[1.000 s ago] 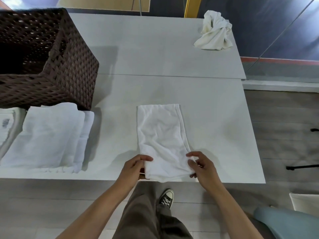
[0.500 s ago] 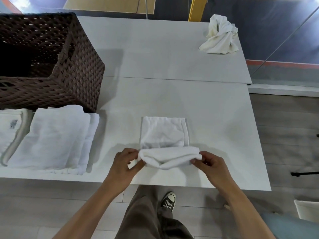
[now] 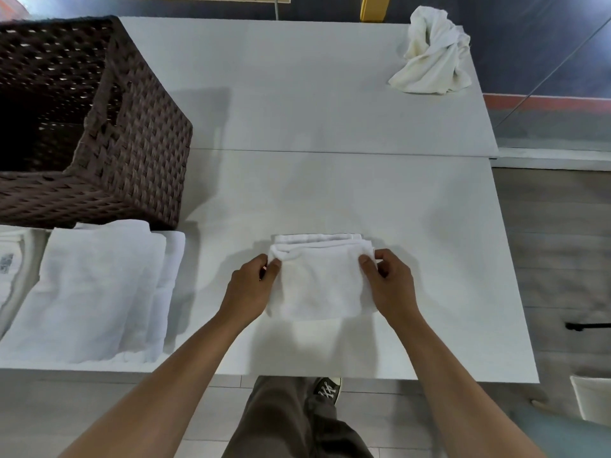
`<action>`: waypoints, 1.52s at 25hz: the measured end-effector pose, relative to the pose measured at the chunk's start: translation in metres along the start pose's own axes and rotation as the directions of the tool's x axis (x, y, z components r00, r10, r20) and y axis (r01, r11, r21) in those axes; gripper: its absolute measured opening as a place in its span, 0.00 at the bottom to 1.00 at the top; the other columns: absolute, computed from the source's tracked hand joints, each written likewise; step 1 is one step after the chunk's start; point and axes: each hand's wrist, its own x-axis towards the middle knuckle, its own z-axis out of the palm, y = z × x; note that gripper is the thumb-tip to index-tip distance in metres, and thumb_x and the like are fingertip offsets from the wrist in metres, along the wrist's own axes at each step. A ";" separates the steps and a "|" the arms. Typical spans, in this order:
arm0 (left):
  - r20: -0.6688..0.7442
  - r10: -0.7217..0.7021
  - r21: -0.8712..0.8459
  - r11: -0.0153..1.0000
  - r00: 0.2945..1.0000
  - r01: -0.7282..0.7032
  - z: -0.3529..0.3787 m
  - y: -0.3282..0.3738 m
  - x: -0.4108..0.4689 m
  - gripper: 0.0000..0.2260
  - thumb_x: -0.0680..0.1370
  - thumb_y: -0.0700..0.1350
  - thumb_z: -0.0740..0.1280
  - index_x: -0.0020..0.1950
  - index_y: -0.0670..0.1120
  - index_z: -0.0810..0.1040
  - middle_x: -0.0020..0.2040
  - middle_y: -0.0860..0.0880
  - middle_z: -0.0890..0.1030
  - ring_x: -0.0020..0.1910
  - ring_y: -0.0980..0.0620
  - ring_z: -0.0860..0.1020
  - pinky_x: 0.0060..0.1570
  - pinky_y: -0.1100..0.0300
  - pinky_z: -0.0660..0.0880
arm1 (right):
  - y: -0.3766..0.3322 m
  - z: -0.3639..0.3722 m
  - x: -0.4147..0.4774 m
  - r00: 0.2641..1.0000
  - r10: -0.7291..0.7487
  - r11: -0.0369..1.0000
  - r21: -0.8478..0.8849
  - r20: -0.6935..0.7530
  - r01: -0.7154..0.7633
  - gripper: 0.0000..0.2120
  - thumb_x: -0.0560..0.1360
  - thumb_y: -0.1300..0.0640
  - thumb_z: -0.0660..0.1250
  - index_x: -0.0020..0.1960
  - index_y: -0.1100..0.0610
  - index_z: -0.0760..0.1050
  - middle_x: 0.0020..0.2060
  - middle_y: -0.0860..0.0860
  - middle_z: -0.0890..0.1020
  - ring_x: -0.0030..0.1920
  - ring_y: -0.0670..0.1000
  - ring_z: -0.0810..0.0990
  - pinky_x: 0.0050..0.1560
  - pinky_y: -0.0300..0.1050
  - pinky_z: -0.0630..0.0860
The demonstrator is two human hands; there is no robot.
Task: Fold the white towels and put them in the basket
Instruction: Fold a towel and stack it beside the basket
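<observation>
A small white towel (image 3: pixel 319 282) lies folded over on itself on the white table (image 3: pixel 330 193), near the front edge. My left hand (image 3: pixel 251 285) pinches its upper left corner. My right hand (image 3: pixel 388 285) pinches its upper right corner. The folded top layer almost reaches the far edge of the layer beneath. A dark brown wicker basket (image 3: pixel 132 153) stands at the table's left, its inside dark and hard to see. A crumpled white towel (image 3: pixel 433 54) sits at the table's far right corner.
A stack of folded white towels (image 3: pixel 96 292) lies at the front left, just before the basket, with another folded towel (image 3: pixel 13 259) at the left frame edge. A seam crosses the table. My leg and shoe show below the table's front edge.
Both hands lifted the towel's near edge and carried it away from me over the far half. The towel went from a long strip to a half-length rectangle.
</observation>
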 end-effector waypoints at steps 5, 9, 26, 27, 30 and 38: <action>-0.041 -0.070 0.067 0.995 0.997 0.073 0.007 -0.001 0.033 0.16 0.81 0.58 0.61 0.42 0.47 0.73 0.37 0.51 0.80 0.40 0.47 0.79 0.36 0.54 0.71 | -0.001 0.016 0.029 0.997 0.073 0.988 -0.136 -0.037 -0.078 0.05 0.80 0.46 0.66 0.50 0.48 0.76 0.40 0.44 0.81 0.41 0.43 0.78 0.37 0.39 0.70; -0.174 0.303 0.363 0.904 0.937 -0.224 0.017 -0.001 0.042 0.13 0.78 0.47 0.66 0.62 0.50 0.73 0.60 0.49 0.77 0.56 0.44 0.75 0.56 0.49 0.74 | 0.011 0.039 0.044 0.984 0.121 0.959 -0.241 -0.131 -0.150 0.12 0.79 0.45 0.66 0.49 0.53 0.76 0.39 0.46 0.81 0.42 0.52 0.80 0.38 0.45 0.69; 0.340 -0.280 -0.019 0.952 0.898 0.305 0.013 0.010 0.033 0.18 0.70 0.48 0.75 0.58 0.46 0.77 0.53 0.48 0.82 0.50 0.48 0.81 0.39 0.59 0.79 | 0.037 0.023 -0.034 0.835 0.515 0.673 0.512 0.192 -0.533 0.20 0.74 0.52 0.76 0.62 0.58 0.77 0.54 0.58 0.85 0.53 0.59 0.85 0.49 0.52 0.82; 0.375 -0.301 -0.058 0.936 0.877 0.346 0.011 0.009 0.022 0.17 0.71 0.47 0.74 0.58 0.44 0.79 0.51 0.49 0.82 0.48 0.49 0.81 0.36 0.60 0.77 | 0.034 0.022 -0.033 0.846 0.492 0.690 0.500 0.205 -0.523 0.18 0.74 0.52 0.76 0.61 0.59 0.79 0.53 0.57 0.86 0.52 0.59 0.85 0.50 0.53 0.82; 0.364 -0.306 -0.225 0.888 0.880 0.402 -0.002 0.004 -0.018 0.13 0.74 0.45 0.74 0.57 0.46 0.80 0.48 0.51 0.83 0.44 0.55 0.81 0.34 0.64 0.76 | 0.020 0.019 -0.031 0.904 0.389 0.814 0.394 0.175 -0.427 0.15 0.73 0.52 0.76 0.57 0.57 0.82 0.48 0.54 0.88 0.50 0.58 0.86 0.55 0.57 0.82; 0.047 -0.197 -0.490 0.850 0.979 0.195 -0.075 -0.016 -0.101 0.13 0.71 0.53 0.75 0.53 0.57 0.79 0.50 0.53 0.83 0.48 0.54 0.82 0.48 0.58 0.80 | -0.067 0.048 -0.073 0.983 0.041 0.933 0.345 0.180 -0.102 0.11 0.74 0.52 0.75 0.56 0.48 0.82 0.47 0.47 0.88 0.50 0.55 0.86 0.59 0.59 0.80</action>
